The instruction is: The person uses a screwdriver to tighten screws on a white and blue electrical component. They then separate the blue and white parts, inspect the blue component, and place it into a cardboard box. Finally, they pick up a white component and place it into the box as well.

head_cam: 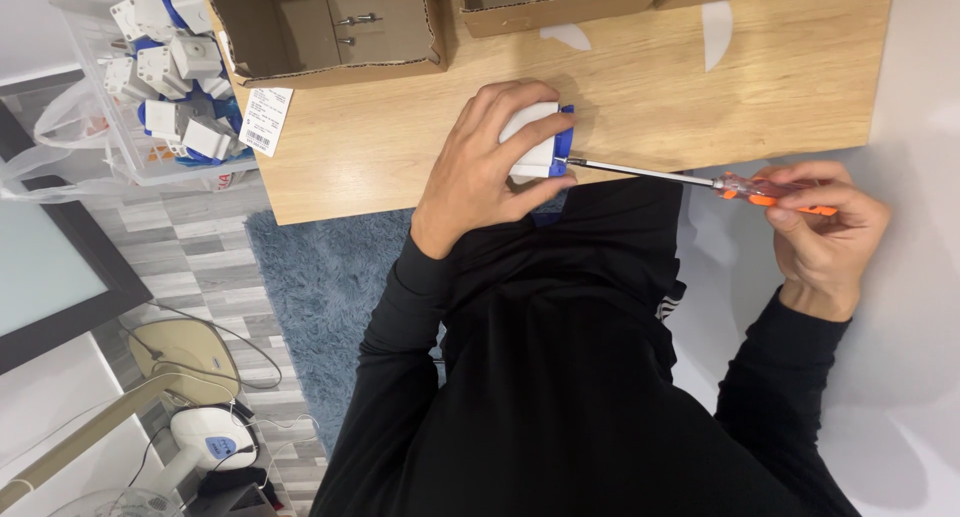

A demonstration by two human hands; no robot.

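Note:
My left hand [480,167] grips a white and blue plastic socket part [537,147] against the near edge of the wooden table [400,137]. My right hand [825,232] holds a screwdriver [700,180] by its orange translucent handle. The long metal shaft runs left, and its tip meets the blue side of the part. Both arms wear black sleeves.
A clear bin [165,72] with several similar white and blue parts stands at the table's left. Two open cardboard boxes [330,27] sit at the far edge, one holding screws. A blue-grey rug [310,297], cables and a lamp base [185,347] lie on the floor.

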